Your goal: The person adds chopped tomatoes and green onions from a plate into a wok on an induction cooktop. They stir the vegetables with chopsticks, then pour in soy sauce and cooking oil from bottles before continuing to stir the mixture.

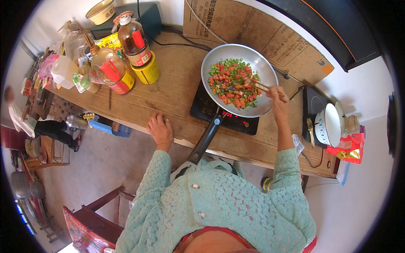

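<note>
A frying pan (217, 55) stands on a black induction cooktop (202, 102) with a lit display. Inside it lie chopped red and green vegetables (233, 82), like tomato and green pepper pieces. My right hand (279, 102) is closed around a pair of wooden chopsticks (262, 87), whose tips reach into the vegetables. The pan's black handle (206, 141) points toward my body, past the counter's front edge. My left hand (160, 128) rests on the wooden counter, fingers stretched and slightly apart, left of the handle and not touching it.
To the left stand sauce bottles (134, 42), an oil jug (110, 69) and a yellow can (145, 72). At right, a white enamel pot (327, 126) sits beside a red packet (348, 148). Cardboard (261, 36) leans behind the pan. A person (40, 122) is at far left.
</note>
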Demonstrator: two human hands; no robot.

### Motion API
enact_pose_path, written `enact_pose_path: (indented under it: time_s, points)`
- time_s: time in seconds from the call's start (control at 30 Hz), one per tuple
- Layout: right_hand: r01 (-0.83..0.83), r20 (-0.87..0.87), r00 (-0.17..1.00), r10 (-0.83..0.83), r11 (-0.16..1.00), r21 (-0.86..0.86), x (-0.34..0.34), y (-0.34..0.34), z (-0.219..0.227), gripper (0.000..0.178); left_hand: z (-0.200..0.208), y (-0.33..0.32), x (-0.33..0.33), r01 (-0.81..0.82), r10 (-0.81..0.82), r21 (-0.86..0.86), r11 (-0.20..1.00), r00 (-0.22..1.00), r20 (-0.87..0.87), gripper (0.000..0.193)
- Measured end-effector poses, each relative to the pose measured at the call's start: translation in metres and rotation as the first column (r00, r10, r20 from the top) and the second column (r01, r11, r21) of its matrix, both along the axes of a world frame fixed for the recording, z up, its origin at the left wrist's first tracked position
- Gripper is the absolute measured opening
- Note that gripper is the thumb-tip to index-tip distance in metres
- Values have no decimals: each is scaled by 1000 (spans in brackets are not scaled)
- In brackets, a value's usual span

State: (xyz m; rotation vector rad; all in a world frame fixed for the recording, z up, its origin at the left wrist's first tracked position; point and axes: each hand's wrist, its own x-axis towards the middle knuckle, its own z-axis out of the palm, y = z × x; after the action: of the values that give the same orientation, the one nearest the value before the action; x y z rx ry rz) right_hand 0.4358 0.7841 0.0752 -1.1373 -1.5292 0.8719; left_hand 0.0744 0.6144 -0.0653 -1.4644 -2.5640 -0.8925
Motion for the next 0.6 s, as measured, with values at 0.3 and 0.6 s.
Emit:
enact_pose_path:
  time_s: [0.3,0.6]
  points:
    - [-93,65,994,91,995,35,-37,44,18,24,-17,-9,-8,-13,13,-21,1000,1000,15,28]
    - [-357,243,907,344,934,10,-30,33,13,29,5,-9,2,-27,25,86,996,999,23,31]
